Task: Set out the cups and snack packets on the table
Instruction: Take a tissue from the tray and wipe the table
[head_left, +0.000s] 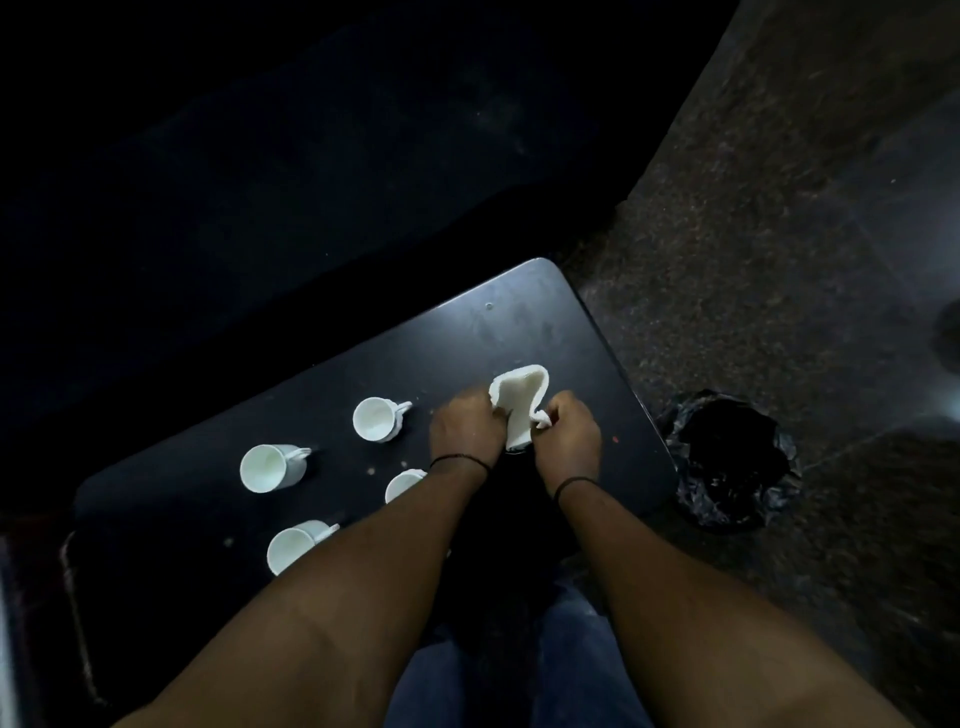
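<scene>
So there's a dark, glossy black table with rounded corners (545, 332) taking up the middle of the view, sitting on a speckled dark stone floor (779, 234). Off the table's right edge, down on the floor, is a bin lined with a crinkly black plastic bag (727, 462).

Both forearms come in from the bottom, each with a thin black band at the wrist. The left hand (462, 431) and right hand (569, 436) are close together over the right half of the table, and between them is a white cloth-like piece (519, 400). It's soft and folded and stands up above the knuckles. The left hand's fingers are curled onto its left edge, and the right hand pinches a bunched bit of its right edge. What's underneath the cloth is too dark to make out.

The four white ceramic cups with handles all sit to the left of the hands. The one nearest (376, 418) is just beside the left hand. Another (272, 467) is further left. A third (402, 483) is partly hidden behind the left wrist, and the fourth (296, 545) is closest to the person, tucked against the left forearm. Can't see any snack packets from this angle.
</scene>
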